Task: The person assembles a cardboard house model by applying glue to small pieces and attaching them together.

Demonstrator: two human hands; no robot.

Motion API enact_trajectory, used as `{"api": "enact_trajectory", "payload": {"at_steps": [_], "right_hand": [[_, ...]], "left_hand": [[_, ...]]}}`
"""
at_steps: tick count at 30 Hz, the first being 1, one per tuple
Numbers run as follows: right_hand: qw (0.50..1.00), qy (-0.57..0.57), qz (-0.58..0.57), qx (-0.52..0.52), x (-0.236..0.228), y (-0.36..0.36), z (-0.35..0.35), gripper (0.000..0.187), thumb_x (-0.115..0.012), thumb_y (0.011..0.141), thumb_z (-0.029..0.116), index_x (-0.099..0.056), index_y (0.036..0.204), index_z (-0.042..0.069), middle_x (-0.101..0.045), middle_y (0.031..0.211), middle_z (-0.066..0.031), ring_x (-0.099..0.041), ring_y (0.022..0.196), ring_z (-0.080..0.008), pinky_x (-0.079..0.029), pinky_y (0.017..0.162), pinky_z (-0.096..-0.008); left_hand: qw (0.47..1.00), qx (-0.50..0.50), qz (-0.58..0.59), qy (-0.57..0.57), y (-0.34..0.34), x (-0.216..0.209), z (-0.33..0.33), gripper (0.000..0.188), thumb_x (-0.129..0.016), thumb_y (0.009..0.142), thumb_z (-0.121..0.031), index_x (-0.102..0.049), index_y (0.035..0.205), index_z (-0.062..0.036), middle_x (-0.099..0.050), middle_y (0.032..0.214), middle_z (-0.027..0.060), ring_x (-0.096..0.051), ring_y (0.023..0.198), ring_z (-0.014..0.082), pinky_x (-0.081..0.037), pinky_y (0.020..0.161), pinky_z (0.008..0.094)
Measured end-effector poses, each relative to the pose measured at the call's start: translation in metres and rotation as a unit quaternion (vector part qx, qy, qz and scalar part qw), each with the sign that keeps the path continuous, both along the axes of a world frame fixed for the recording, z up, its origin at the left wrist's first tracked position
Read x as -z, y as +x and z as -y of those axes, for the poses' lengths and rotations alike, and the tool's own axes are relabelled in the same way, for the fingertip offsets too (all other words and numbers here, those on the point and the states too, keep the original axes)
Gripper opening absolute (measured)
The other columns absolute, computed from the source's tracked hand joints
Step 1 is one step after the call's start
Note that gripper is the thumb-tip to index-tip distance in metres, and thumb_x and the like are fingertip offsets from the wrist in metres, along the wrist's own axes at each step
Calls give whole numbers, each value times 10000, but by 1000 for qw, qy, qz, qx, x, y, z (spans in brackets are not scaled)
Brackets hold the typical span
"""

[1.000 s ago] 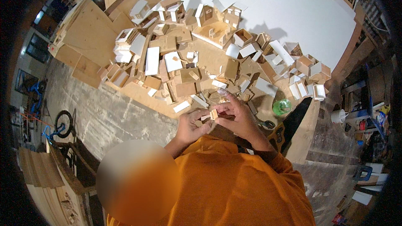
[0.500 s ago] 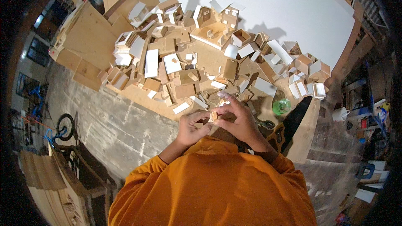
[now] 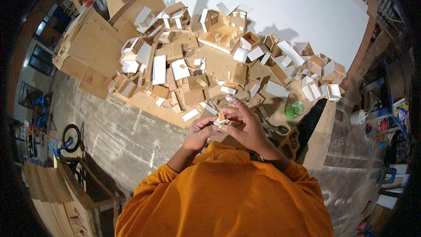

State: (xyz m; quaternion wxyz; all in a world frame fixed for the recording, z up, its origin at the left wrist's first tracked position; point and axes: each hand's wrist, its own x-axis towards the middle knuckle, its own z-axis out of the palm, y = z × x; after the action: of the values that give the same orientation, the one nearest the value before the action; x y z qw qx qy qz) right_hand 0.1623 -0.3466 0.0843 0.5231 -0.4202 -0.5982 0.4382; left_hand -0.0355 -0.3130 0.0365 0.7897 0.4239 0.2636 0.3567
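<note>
Small wooden piece [image 3: 222,116] sits pinched between both hands in the head view, just at 6 o'clock of the heap of model parts [image 3: 206,68] on the bench [image 3: 144,101]. Left hand [image 3: 199,131] closes its fingers on the piece from 9 o'clock — right hand [image 3: 245,125] curls its fingers over it from 3 o'clock. Green bottle [image 3: 294,109] stands at 3 o'clock of the hands, with scissors [image 3: 277,128] near the right wrist.
</note>
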Motion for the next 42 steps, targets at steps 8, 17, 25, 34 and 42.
{"api": "enact_trajectory", "payload": {"at_steps": [8,17,25,34,42], "right_hand": [[994,-104,-27,8,30,3,-1,633,-663,811,48,-368,1371,43,-658,924,-85,-632,887,-141,-517,797,-299],[973,-96,104,184,89,52,7,531,-654,820,31,-457,1313,19,-637,964,-72,-617,892,-131,-517,778,-278],[942,-129,145,272,60,111,45,516,-593,819,-8,-469,1313,74,-645,1008,-71,-608,881,-137,-507,763,-280],[936,-147,102,302,53,164,90,545,-597,831,-11,-414,1344,27,-638,1011,-96,-601,881,-137,-506,738,-271],[929,-12,310,204,82,147,114,715,-729,774,231,-392,1377,46,-642,1048,-182,-654,889,-327,-528,767,-393]], "left_hand": [[992,-24,-116,39,0,8,1,227,-625,868,-81,-621,1083,-7,-653,962,31,-606,872,108,-495,784,263],[708,-156,-488,486,-6,38,-23,274,-710,699,-149,-668,958,-70,-640,912,116,-577,892,345,-493,784,410],[676,-173,-474,537,-5,53,-25,309,-734,673,-97,-660,969,-48,-649,984,115,-588,921,334,-488,806,414],[651,-222,-497,529,-1,64,-19,353,-761,688,-155,-641,1002,-48,-645,967,119,-578,911,338,-480,794,408],[657,-257,-503,500,5,69,-15,322,-707,696,-175,-638,987,-56,-621,952,130,-555,924,350,-455,812,427]]}}
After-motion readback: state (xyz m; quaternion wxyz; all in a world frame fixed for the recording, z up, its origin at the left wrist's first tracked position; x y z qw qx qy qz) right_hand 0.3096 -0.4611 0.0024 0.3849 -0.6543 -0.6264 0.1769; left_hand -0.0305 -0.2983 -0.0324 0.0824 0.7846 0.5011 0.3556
